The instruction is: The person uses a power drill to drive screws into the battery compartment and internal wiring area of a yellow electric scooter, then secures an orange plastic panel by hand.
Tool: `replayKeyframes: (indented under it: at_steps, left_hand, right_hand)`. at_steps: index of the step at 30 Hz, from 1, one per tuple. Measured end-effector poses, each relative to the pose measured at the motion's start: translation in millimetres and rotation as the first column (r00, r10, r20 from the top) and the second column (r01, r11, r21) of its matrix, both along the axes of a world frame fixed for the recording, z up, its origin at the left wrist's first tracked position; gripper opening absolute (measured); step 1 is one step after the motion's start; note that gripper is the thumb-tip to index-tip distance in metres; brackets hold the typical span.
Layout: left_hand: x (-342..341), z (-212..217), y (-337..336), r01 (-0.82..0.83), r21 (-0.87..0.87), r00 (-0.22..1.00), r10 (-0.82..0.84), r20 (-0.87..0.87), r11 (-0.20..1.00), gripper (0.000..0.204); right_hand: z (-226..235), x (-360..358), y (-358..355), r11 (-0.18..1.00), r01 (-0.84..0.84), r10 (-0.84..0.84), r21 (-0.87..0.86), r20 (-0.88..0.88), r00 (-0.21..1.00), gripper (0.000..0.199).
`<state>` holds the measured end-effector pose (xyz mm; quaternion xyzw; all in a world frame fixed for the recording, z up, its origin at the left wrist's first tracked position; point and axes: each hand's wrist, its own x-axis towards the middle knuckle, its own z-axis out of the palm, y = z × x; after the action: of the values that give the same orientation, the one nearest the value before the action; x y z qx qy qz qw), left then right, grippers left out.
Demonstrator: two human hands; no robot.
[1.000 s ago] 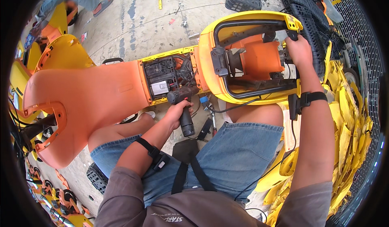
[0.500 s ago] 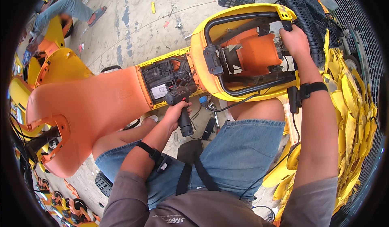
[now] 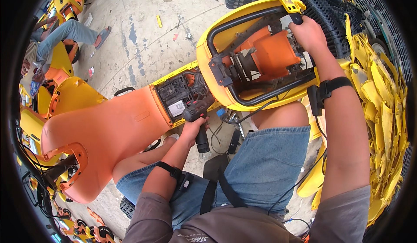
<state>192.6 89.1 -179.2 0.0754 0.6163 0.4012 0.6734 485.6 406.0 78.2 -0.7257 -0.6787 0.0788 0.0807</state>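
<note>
My left hand (image 3: 192, 128) is wrapped firmly around the grip of a black cordless power drill (image 3: 199, 118), fingers pressed shut on it, with the nose of the tool set against the lower edge of the yellow plastic ride-on vehicle shell (image 3: 243, 24) lying across my knees. My right hand (image 3: 309, 34) is clamped over the far rim of that shell, beside its black tubular frame (image 3: 243, 21); the fingers curl over the edge. Inside the shell sits an orange plastic housing (image 3: 273, 54). To my left lies a large orange moulded seat panel (image 3: 108, 132), adjoining an open compartment of black wiring and parts (image 3: 178, 93). Stacked yellow plastic mouldings (image 3: 382, 113) are piled to my right (black mesh crates (image 3: 323, 8) stand beyond them).
</note>
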Motion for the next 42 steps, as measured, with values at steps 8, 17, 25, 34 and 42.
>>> replayKeyframes:
  at_steps: [8,17,25,34,42]
  left_hand:
    - [2.3,-0.7,-0.2,0.124,0.015,0.968,-0.118,-0.223,0.992,0.031]
    - [-5.4,-14.7,-0.2,0.302,0.015,0.826,-0.254,-0.504,0.953,0.028]
    - [-5.1,11.3,11.5,0.524,-0.043,0.506,-0.352,-0.787,0.851,0.033]
    - [-17.7,12.0,37.5,0.656,-0.137,0.408,-0.502,-0.762,0.742,0.032]
    - [4.4,20.3,37.9,0.65,-0.161,0.473,-0.561,-0.68,0.743,0.027]
  right_hand:
    - [3.8,-1.6,-3.6,0.999,-0.024,0.023,-0.034,-0.04,0.999,0.055]
    - [3.4,0.5,-1.5,0.998,-0.051,0.049,-0.034,-0.049,0.998,0.055]
    - [-1.9,3.1,-3.4,0.999,-0.046,0.047,0.028,-0.032,0.998,0.055]
    - [-3.5,3.2,-7.0,0.995,-0.055,0.061,0.079,-0.082,0.995,0.047]
    - [5.9,6.2,-15.2,0.993,-0.118,0.119,0.014,-0.096,0.988,0.042]
